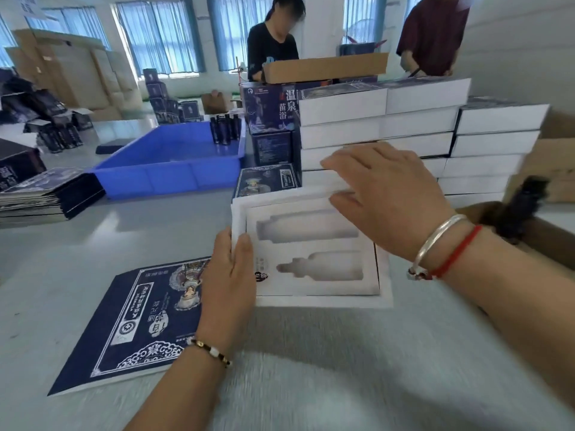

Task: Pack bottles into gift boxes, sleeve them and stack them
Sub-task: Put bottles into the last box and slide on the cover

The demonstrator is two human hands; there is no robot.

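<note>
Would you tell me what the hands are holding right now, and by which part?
The left hand grips the white gift box by its left edge; the right hand rests open over its far right part.

Gift box [323,301]: white matt card, insert white with a soft, foam-like look. Sleeve [146,321]: dark blue printed card, slight sheen, silver-white ornament. Tray [168,177]: blue plastic, smooth, glossy. Carton [326,68]: brown corrugated cardboard, matt. Surface [311,368]: pale grey, smooth, reflects window light. Bangle [438,241]: polished silver metal. Red cord [457,253]: thread.
</note>
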